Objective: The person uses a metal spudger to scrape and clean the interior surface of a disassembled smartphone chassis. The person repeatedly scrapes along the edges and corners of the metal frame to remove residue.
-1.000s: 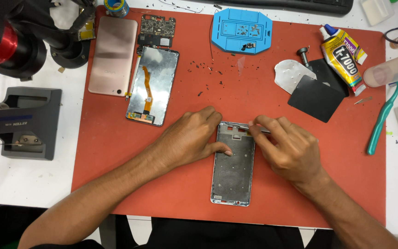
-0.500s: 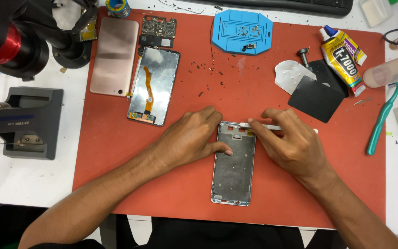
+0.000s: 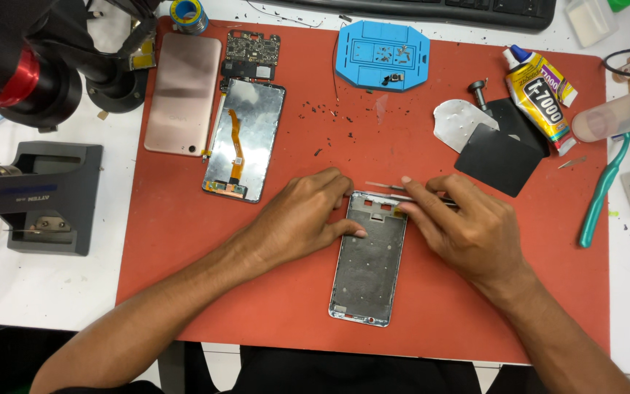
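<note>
Phone frame (image 3: 368, 259), a bare silver shell with nothing in it, lies lengthwise near the middle of the red mat (image 3: 176, 241), closer to its near edge, where both my arms can rest while I work at its top end. My left hand (image 3: 297, 219) lies on the mat against the frame's left side, fingers curled loosely with the thumb pressed onto the upper left rim; it grips nothing, it just pins the frame so that it does not slide. My right hand (image 3: 468, 230) is closed in a pinch on thin metal tweezers (image 3: 388, 187), whose tips reach across the frame's top edge, held low and nearly flat so I can pick at that rim. I judge the parts already out are parked out of my way: the screen panel (image 3: 244, 138) with its orange ribbon face down toward the far left corner, the pink back cover (image 3: 182, 93) beside it, the circuit board (image 3: 251, 52) just above. A blue tray (image 3: 382, 55) at the far edge keeps the tiny screws together. The glue tube (image 3: 537, 95) and dark sheets (image 3: 501, 149) sit near the right edge.
</note>
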